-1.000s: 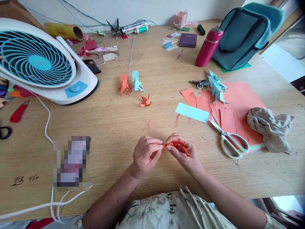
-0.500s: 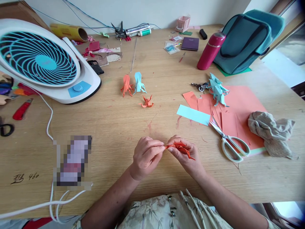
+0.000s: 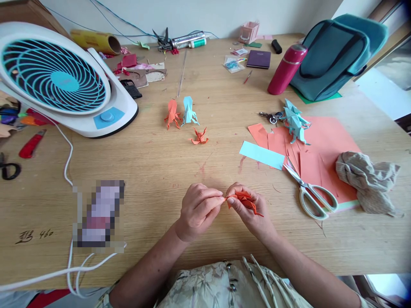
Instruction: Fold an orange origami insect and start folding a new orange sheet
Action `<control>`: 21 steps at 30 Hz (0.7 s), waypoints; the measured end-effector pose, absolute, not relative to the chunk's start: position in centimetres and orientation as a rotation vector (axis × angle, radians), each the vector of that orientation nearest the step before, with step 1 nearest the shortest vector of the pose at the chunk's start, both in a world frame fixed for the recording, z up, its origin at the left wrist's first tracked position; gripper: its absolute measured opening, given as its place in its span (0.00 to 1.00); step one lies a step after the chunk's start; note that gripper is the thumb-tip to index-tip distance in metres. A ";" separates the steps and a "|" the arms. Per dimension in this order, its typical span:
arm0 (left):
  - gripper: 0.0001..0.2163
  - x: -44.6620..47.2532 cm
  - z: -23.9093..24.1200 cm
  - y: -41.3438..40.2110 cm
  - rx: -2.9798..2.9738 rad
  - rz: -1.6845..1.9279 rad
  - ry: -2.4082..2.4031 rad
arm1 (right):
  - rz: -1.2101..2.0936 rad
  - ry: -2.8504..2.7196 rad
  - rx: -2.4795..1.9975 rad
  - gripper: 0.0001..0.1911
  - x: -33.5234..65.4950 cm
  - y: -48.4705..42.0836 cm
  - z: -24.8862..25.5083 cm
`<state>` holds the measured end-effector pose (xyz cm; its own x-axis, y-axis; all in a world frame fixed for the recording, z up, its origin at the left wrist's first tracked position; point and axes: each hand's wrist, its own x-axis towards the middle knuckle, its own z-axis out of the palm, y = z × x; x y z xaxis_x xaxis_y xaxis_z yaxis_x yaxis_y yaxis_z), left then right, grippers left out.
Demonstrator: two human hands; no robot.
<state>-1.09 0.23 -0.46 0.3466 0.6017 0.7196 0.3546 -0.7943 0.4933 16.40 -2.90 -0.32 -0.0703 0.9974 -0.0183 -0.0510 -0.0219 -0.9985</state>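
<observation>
An orange folded-paper figure [image 3: 245, 201] with thin pointed limbs is held between my two hands, above the near part of the table. My right hand [image 3: 252, 211] is closed round its body, the thumb pressed on top. With thumb and fingertips, my left hand [image 3: 201, 209] pinches the figure's thin left end. Farther back stand an orange origami figure [image 3: 172, 113] and a light-blue origami figure [image 3: 189, 111], side by side. A small orange folded piece [image 3: 199, 136] with curled points lies just in front of them.
On the right, white-handled scissors [image 3: 313, 194] lie beside orange paper sheets [image 3: 340, 137], a blue strip [image 3: 261, 155] and a crumpled cloth [image 3: 367, 179]. Light-blue figures [image 3: 295, 122] rest on the sheets. A fan [image 3: 64, 81], a blurred phone [image 3: 101, 214] and white cables occupy the left.
Both hands keep almost the same place and grip on the orange figure, which is turned slightly so that a small point shows below the right thumb. The whole view has shifted a little.
</observation>
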 end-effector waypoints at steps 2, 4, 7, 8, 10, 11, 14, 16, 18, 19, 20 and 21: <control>0.12 -1.1 -0.5 0.2 2.365 1.428 0.867 | 1.296 -1.233 -1.155 0.09 16.4 -2.9 -0.2; 0.12 -1.1 -0.5 0.2 2.369 1.423 0.873 | 1.288 -1.242 -1.152 0.09 16.4 -2.8 -0.1; 0.11 -1.0 -0.4 0.1 2.335 1.418 0.886 | 1.282 -1.249 -1.148 0.09 16.4 -2.8 -0.1; 0.11 -0.9 -0.3 0.1 2.318 1.417 0.885 | 1.280 -1.252 -1.145 0.09 16.4 -2.8 -0.1; 0.11 -0.9 -0.2 0.1 2.295 1.406 0.885 | 1.275 -1.260 -1.143 0.08 16.4 -2.8 0.0; 0.11 -0.9 -0.1 0.1 2.295 1.394 0.884 | 1.272 -1.263 -1.144 0.08 16.4 -2.9 0.0; 0.11 -1.0 -0.1 0.3 2.322 1.350 0.869 | 1.272 -1.268 -1.146 0.08 16.4 -2.9 0.1; 0.11 -1.1 -0.2 0.4 2.349 1.332 0.847 | 1.276 -1.267 -1.146 0.09 16.4 -2.9 0.1; 0.11 -1.3 -0.4 0.5 2.384 1.328 0.832 | 1.284 -1.258 -1.154 0.10 16.5 -2.9 0.1; 0.11 -1.4 -0.5 0.6 2.406 1.323 0.827 | 1.292 -1.249 -1.159 0.11 16.5 -2.9 0.1; 0.10 -1.4 -0.6 0.6 2.431 1.315 0.824 | 1.306 -1.239 -1.164 0.12 16.5 -2.9 0.1; 0.10 -1.5 -0.6 0.7 2.455 1.304 0.824 | 1.323 -1.229 -1.169 0.12 16.5 -2.9 0.0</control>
